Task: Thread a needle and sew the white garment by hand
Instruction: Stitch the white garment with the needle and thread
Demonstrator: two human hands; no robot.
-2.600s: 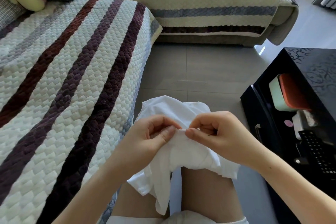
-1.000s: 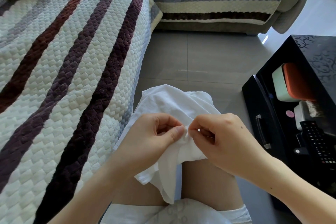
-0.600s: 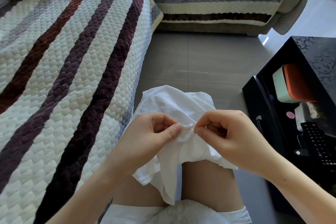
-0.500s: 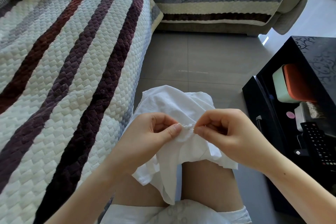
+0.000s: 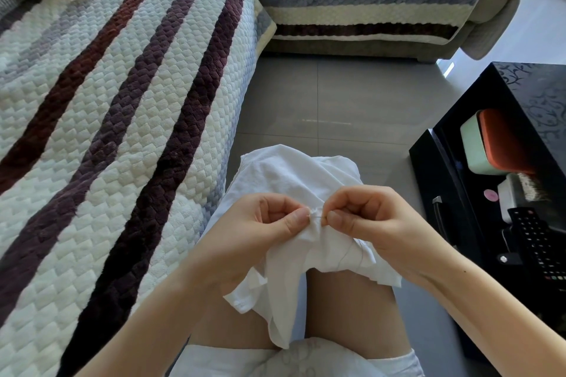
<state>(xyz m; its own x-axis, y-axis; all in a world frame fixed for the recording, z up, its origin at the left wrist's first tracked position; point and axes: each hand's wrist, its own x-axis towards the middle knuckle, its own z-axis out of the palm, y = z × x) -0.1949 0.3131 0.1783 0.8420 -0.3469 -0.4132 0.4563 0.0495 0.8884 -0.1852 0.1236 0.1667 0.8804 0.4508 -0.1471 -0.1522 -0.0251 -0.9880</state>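
Left hand (image 5: 260, 231) pinches the white garment (image 5: 284, 174) at its bunched edge; right hand (image 5: 378, 217) pinches the needle (image 5: 318, 217).

Bright, even daylight fills my view from the upper right, where a small sunlit patch glares on the grey floor (image 5: 337, 95). The white garment (image 5: 284, 174) is nearly overexposed, its folds only faintly shaded. The glossy black table (image 5: 539, 82) shows dull reflections. The wide lens bows the sofa (image 5: 122, 101) stripes toward the edges. Focus is sharp throughout.
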